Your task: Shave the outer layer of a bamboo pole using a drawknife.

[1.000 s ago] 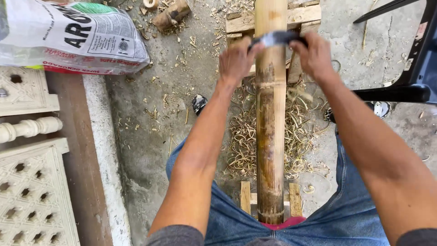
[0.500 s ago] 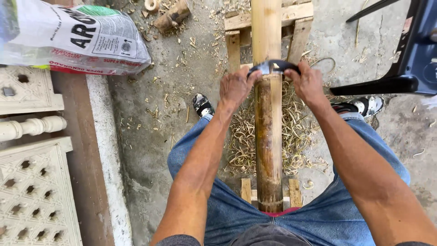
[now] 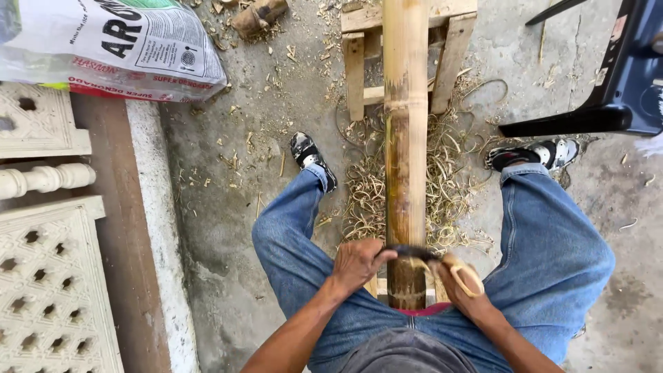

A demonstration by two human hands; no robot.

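A long bamboo pole [image 3: 406,138] runs from my lap up to a wooden stand [image 3: 360,62] at the top. A two-handled drawknife [image 3: 414,253] lies across the pole close to my body. My left hand [image 3: 356,262] grips its left handle and my right hand [image 3: 461,280] grips its pale wooden right handle. Curled bamboo shavings [image 3: 442,186] lie in a heap on the concrete under the pole, between my two legs in blue jeans.
A printed white sack [image 3: 117,45] lies at the top left. Carved white panels [image 3: 48,276] and a baluster [image 3: 41,179] sit along the left beside a low ledge. A dark plastic chair [image 3: 621,90] stands at the top right. A cut wood piece [image 3: 259,15] lies near the sack.
Both hands have pulled the drawknife down the pole from near the wooden stand to close by my lap. The view has tilted so my legs and shoes now show.
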